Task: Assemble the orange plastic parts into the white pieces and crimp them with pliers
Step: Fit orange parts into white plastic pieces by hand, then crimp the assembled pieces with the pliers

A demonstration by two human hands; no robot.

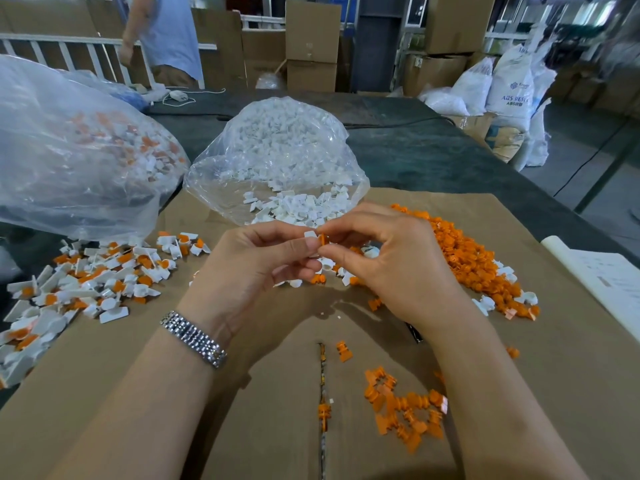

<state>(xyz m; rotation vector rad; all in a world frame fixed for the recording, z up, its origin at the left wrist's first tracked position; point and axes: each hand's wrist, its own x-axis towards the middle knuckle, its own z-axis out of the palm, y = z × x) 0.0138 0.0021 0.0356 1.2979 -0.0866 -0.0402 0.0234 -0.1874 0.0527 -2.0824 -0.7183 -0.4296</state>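
Note:
My left hand [256, 268] pinches a small white piece [310, 234] between thumb and fingers above the cardboard. My right hand [391, 261] pinches an orange part [323, 239] right against that white piece, the two touching. A heap of loose orange parts [464, 251] lies to the right, and a smaller cluster of orange parts [405, 410] lies near my right forearm. A clear bag of white pieces [277, 161] stands open just beyond my hands. Joined white-and-orange pieces [93, 282] are spread at the left. A dark tool tip [414, 332] peeks out under my right wrist.
A large clear bag with joined pieces [79, 147] sits at the far left. Flattened cardboard [242, 427] covers the dark table [433, 157]. A white paper sheet [609, 282] lies at the right edge. A person [166, 39] stands beyond the table, among cartons and white sacks [509, 88].

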